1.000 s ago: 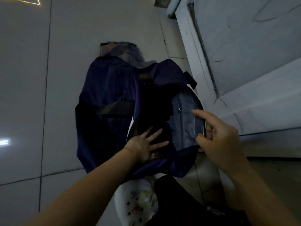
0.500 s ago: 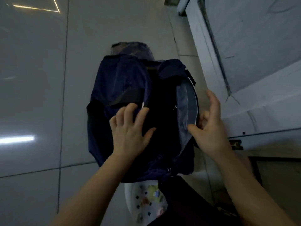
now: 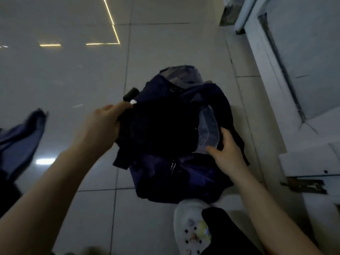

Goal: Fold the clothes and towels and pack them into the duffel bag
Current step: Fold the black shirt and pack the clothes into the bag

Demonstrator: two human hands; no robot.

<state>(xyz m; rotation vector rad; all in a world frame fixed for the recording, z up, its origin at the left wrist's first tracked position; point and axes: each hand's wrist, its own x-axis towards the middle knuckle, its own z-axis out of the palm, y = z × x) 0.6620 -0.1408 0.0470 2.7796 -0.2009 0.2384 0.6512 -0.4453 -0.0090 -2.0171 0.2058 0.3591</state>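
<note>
Duffel mouth held open from both sides; long axis runs away from the person.
Left hand [image 3: 100,126] pinches the duffel bag's [image 3: 176,173] left rim; right hand [image 3: 227,153] grips the right rim; dark folded clothes [image 3: 158,129] lie between both grips; blue garment [image 3: 20,142] well left, nearer the left hand.

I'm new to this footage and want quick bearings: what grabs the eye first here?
The navy duffel bag on the pale tiled floor, centre frame, its mouth filled with dark clothing. The left hand grips its left edge; the right hand holds the grey lining. Blue cloth lies far left.
</note>
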